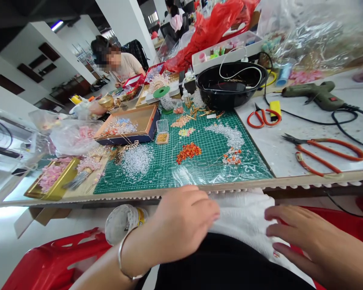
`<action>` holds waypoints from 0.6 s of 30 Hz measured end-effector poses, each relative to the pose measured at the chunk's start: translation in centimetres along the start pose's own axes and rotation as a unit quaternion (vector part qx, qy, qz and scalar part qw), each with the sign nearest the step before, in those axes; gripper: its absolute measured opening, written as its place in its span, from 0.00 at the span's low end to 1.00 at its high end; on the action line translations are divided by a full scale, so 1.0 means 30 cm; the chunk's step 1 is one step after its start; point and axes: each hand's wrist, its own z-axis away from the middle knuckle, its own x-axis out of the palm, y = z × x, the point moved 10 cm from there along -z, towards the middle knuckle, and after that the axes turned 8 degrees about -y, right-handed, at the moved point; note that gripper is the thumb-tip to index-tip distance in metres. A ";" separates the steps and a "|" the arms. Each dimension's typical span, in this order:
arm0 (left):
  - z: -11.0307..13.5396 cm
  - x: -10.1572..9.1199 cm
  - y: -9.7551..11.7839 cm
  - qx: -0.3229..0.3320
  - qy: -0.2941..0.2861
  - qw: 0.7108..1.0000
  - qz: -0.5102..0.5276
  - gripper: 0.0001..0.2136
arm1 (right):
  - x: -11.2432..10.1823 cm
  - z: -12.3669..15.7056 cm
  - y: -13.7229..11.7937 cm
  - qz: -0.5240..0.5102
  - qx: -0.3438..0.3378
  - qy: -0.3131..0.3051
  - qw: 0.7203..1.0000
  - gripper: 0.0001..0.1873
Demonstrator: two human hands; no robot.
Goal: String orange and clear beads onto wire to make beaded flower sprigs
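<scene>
My left hand (pixel 184 221), with a silver bangle on its wrist, is raised over my lap in front of the table edge. Its fingers are curled close together; the palm and thumb are hidden, so I cannot see whether it holds anything. My right hand (pixel 302 233) hovers over white cloth (pixel 242 209) on my lap, fingers apart, with nothing visible in it. Beyond both hands is a green cutting mat (pixel 157 169). On it lie orange beads (pixel 188 153), a pile of clear beads (pixel 136 162), and a curve of clear beads (pixel 230 135) ending in a few orange ones.
Orange-handled pliers (pixel 326 155), red-handled scissors (pixel 263 117) and a green glue gun (pixel 314 94) lie at the right. A black bowl (pixel 230 94) stands behind the mat. An open box (pixel 130 125) and gold tray (pixel 56 191) are leftward. A person (pixel 124 64) sits beyond.
</scene>
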 end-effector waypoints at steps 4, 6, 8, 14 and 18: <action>-0.063 0.102 0.065 0.042 -0.062 0.997 -0.018 0.09 | 0.007 -0.063 -0.045 -0.053 0.012 0.003 0.999 0.12; -0.084 0.116 0.072 0.044 -0.059 0.997 -0.018 0.08 | 0.017 -0.081 -0.053 -0.100 0.014 -0.002 0.995 0.13; -0.092 0.103 0.060 0.038 -0.042 0.998 -0.009 0.08 | 0.041 -0.089 -0.034 -0.162 0.039 -0.018 0.986 0.10; -0.087 0.057 -0.013 0.013 -0.004 0.997 0.080 0.09 | 0.120 -0.062 0.074 -0.238 0.127 -0.041 0.962 0.15; -0.100 0.042 -0.063 0.000 0.019 0.992 0.121 0.07 | 0.109 -0.022 0.124 -0.201 0.143 0.002 0.969 0.16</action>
